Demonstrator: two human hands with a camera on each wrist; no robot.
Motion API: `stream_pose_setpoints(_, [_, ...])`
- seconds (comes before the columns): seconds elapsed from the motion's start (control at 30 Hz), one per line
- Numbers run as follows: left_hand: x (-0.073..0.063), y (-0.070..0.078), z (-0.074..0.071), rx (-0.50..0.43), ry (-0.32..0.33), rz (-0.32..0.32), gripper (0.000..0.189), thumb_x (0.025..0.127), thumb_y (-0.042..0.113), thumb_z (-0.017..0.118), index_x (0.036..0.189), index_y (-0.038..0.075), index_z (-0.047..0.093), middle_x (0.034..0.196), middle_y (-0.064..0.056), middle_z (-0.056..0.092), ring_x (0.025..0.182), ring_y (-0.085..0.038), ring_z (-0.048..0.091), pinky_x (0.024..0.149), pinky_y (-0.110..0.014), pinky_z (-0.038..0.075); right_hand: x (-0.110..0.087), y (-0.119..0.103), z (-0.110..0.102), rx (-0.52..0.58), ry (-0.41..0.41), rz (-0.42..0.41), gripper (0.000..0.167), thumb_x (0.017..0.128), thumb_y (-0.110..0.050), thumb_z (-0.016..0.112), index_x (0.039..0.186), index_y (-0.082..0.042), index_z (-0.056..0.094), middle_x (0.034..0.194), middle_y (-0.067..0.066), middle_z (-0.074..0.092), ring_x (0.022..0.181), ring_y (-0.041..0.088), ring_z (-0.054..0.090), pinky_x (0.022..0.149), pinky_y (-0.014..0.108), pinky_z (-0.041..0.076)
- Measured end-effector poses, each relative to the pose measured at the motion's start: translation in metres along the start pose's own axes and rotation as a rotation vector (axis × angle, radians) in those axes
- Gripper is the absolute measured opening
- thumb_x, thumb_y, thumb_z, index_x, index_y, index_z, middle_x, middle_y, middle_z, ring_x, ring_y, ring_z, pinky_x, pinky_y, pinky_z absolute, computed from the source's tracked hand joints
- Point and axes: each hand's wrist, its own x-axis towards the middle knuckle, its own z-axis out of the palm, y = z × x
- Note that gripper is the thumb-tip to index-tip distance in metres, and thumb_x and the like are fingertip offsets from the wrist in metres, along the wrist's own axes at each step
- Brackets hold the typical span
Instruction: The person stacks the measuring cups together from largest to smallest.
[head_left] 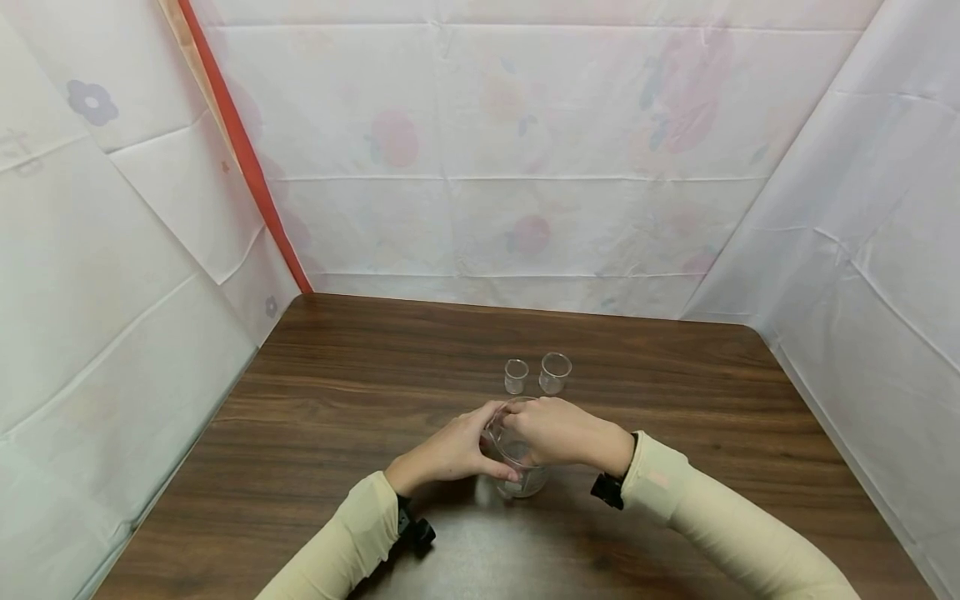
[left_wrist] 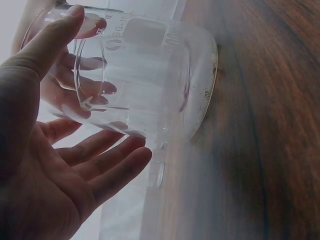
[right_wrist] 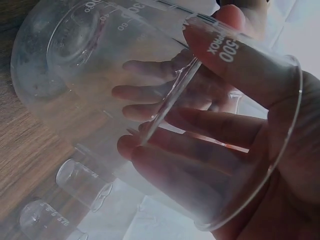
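Note:
A large clear glass beaker (head_left: 528, 483) with white markings stands upright on the table. My left hand (head_left: 453, 446) holds it from the left, thumb on the near side and fingers round the far side. My right hand (head_left: 566, 432) reaches down through its mouth. Inside, a smaller glass beaker (left_wrist: 142, 75) shows through the wall in the left wrist view. In the right wrist view, the fingers and thumb of my right hand pinch the smaller beaker's rim (right_wrist: 170, 102). The head view mostly hides this inner beaker behind my hands.
Just beyond the large beaker stand two more small glass beakers, a tiny one (head_left: 515, 377) on the left and a slightly bigger one (head_left: 555, 374) on the right. The brown wooden table (head_left: 337, 400) is enclosed by white printed sheets (head_left: 465, 225) at the back and sides.

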Motion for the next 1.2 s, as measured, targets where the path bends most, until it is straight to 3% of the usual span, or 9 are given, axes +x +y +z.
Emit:
stream_pose_setpoints(0.5, [0.0001,0.0001,-0.0006,0.011,0.002,-0.002,0.088,0.072,0.055,0.08,0.144,0.027,0.038,0.139,0.008,0.054,0.1,-0.011,0.064,0.087,-0.027,0.052,0.0044,-0.0017,0.0015,-0.012,0.008,-0.009,0.035,0.076,-0.028,0.082,0.101,-0.007,0.07,0.093,0.002,0.07,0.08,0.015,0.067,0.074,0.03,0.055])
stream_pose_setpoints(0.83, [0.0004,0.0012,-0.0001,-0.001,-0.013,-0.013,0.089,0.072,0.054,0.081,0.145,0.024,0.038,0.142,0.006,0.052,0.099,-0.01,0.064,0.087,-0.027,0.052,0.004,-0.0009,0.0005,0.092,-0.051,0.005,0.026,0.078,-0.025,0.081,0.092,-0.006,0.068,0.076,-0.001,0.066,0.065,0.01,0.061,0.066,0.026,0.052])
stream_pose_setpoints(1.2, [0.0008,0.0013,-0.0007,-0.024,-0.016,-0.004,0.089,0.073,0.052,0.081,0.145,0.024,0.038,0.139,0.007,0.054,0.107,-0.012,0.062,0.088,-0.027,0.052,0.0023,0.0019,-0.0021,0.099,-0.049,-0.022,0.026,0.078,-0.022,0.08,0.096,-0.006,0.069,0.078,0.0,0.069,0.069,0.013,0.065,0.072,0.031,0.054])
